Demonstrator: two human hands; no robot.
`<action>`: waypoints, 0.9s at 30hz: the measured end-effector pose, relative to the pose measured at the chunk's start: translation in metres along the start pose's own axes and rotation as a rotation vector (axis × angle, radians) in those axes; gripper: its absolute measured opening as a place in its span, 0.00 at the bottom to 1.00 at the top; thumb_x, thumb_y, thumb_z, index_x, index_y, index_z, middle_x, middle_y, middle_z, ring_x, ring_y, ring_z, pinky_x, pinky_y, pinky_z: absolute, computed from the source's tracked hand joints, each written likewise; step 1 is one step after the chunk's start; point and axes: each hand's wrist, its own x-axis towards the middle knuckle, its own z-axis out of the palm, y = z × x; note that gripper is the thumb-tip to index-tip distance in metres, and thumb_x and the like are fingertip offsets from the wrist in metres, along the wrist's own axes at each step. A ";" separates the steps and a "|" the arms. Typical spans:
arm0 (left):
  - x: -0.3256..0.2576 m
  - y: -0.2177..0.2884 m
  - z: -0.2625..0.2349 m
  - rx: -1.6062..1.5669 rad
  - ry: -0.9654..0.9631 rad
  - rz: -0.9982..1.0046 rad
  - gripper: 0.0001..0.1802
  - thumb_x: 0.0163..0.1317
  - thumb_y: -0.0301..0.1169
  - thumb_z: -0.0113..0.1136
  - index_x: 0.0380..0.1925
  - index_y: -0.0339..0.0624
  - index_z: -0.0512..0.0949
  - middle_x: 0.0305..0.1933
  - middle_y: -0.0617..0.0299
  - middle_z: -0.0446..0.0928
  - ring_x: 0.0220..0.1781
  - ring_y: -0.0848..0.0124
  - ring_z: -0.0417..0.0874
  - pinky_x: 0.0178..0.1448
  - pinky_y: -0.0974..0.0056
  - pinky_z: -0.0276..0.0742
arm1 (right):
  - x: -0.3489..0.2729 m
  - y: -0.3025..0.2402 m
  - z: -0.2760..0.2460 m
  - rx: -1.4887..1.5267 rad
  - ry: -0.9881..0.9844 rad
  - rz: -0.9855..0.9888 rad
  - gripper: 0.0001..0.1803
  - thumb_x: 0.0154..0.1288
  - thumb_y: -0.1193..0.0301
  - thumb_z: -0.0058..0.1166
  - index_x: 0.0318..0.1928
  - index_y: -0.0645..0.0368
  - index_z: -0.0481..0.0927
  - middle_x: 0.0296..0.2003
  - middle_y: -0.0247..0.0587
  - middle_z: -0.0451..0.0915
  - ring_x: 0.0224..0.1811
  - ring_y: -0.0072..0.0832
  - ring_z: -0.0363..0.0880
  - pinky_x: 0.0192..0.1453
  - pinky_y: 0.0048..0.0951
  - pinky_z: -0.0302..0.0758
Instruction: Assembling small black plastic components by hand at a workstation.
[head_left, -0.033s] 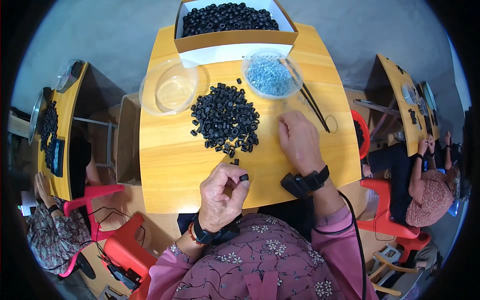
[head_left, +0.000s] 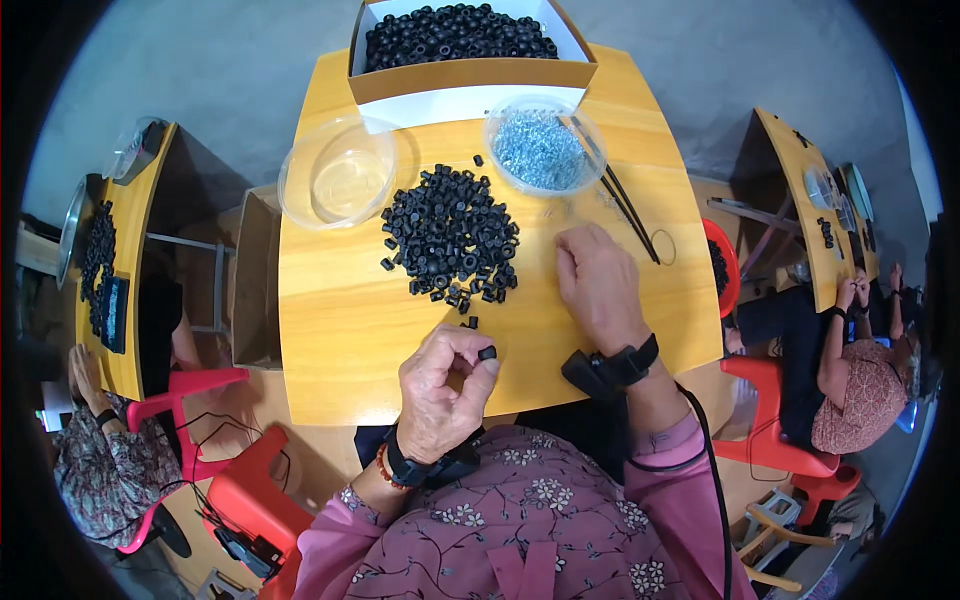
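Note:
My left hand (head_left: 440, 385) is at the table's near edge, its thumb and forefinger pinched on a small black cylindrical rubber piece (head_left: 487, 353). One more such piece (head_left: 472, 322) lies on the table just beyond those fingers. A heap of the same black pieces (head_left: 450, 235) spreads over the middle of the table. To the right of the heap my right hand (head_left: 602, 285) rests on the wood, fingers curled in; their tips are hidden, so I cannot see what they hold. Beyond it stands a clear round tub (head_left: 500, 180) of small bluish transparent bits (head_left: 540, 148).
Black tweezers (head_left: 625, 215) lean from the tub, near a thin ring (head_left: 663, 247). A clear tub (head_left: 345, 180) stands at the left, an open box (head_left: 470, 80) of black pieces at the back. A cable (head_left: 715, 470) runs along my right arm. Other people sit at side tables.

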 end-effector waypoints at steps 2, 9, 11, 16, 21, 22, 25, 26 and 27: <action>0.000 -0.002 -0.001 -0.011 0.033 0.023 0.09 0.62 0.15 0.63 0.41 0.34 0.77 0.39 0.63 0.76 0.36 0.79 0.76 0.40 0.73 0.74 | -0.008 -0.008 -0.004 0.000 -0.040 0.004 0.05 0.69 0.70 0.54 0.39 0.57 0.78 0.37 0.49 0.78 0.35 0.53 0.81 0.38 0.50 0.77; 0.000 -0.004 -0.004 -0.319 0.083 -0.052 0.09 0.68 0.21 0.62 0.47 0.33 0.76 0.40 0.59 0.81 0.37 0.75 0.83 0.42 0.70 0.81 | -0.016 -0.038 -0.026 0.237 0.060 -0.119 0.03 0.67 0.77 0.56 0.41 0.60 0.78 0.36 0.47 0.76 0.34 0.51 0.80 0.38 0.45 0.77; 0.002 -0.005 -0.006 -0.397 0.074 -0.078 0.11 0.69 0.24 0.63 0.48 0.32 0.75 0.42 0.53 0.83 0.38 0.71 0.86 0.44 0.66 0.84 | -0.020 -0.046 -0.033 0.376 0.057 -0.169 0.05 0.67 0.79 0.57 0.42 0.61 0.78 0.36 0.47 0.76 0.35 0.50 0.80 0.38 0.42 0.77; 0.006 -0.006 -0.015 -0.566 0.052 -0.120 0.12 0.70 0.27 0.62 0.49 0.34 0.75 0.43 0.52 0.83 0.41 0.66 0.88 0.42 0.65 0.86 | -0.039 -0.057 -0.034 0.670 -0.132 -0.144 0.08 0.66 0.80 0.58 0.45 0.61 0.79 0.35 0.48 0.79 0.35 0.46 0.81 0.39 0.37 0.77; 0.008 -0.008 -0.020 -0.677 0.020 -0.140 0.11 0.69 0.25 0.62 0.49 0.34 0.75 0.42 0.53 0.83 0.40 0.65 0.88 0.41 0.64 0.86 | -0.041 -0.075 -0.032 0.730 -0.186 -0.241 0.09 0.65 0.81 0.60 0.44 0.61 0.80 0.32 0.45 0.79 0.34 0.40 0.82 0.37 0.34 0.77; 0.007 -0.009 -0.019 -0.675 0.022 -0.138 0.11 0.69 0.24 0.62 0.49 0.34 0.76 0.41 0.53 0.83 0.40 0.65 0.88 0.41 0.64 0.86 | -0.041 -0.076 -0.030 0.721 -0.174 -0.237 0.09 0.64 0.82 0.61 0.44 0.61 0.80 0.32 0.44 0.80 0.33 0.38 0.82 0.37 0.32 0.77; 0.007 -0.010 -0.017 -0.659 0.036 -0.130 0.11 0.68 0.23 0.63 0.48 0.34 0.76 0.40 0.54 0.83 0.40 0.66 0.88 0.41 0.63 0.86 | -0.039 -0.079 -0.029 0.678 -0.158 -0.256 0.09 0.63 0.82 0.62 0.43 0.61 0.81 0.32 0.43 0.81 0.33 0.36 0.83 0.36 0.31 0.77; 0.007 -0.010 -0.016 -0.646 0.045 -0.126 0.10 0.68 0.23 0.63 0.48 0.34 0.76 0.40 0.54 0.83 0.39 0.66 0.88 0.41 0.63 0.86 | -0.039 -0.080 -0.029 0.660 -0.156 -0.267 0.09 0.63 0.82 0.62 0.43 0.61 0.81 0.32 0.43 0.81 0.33 0.37 0.83 0.36 0.32 0.77; 0.007 -0.010 -0.015 -0.633 0.054 -0.122 0.10 0.68 0.22 0.63 0.47 0.33 0.77 0.39 0.54 0.83 0.39 0.66 0.88 0.41 0.63 0.86 | -0.039 -0.080 -0.029 0.653 -0.153 -0.267 0.09 0.63 0.83 0.62 0.43 0.61 0.81 0.32 0.43 0.81 0.33 0.37 0.83 0.36 0.32 0.77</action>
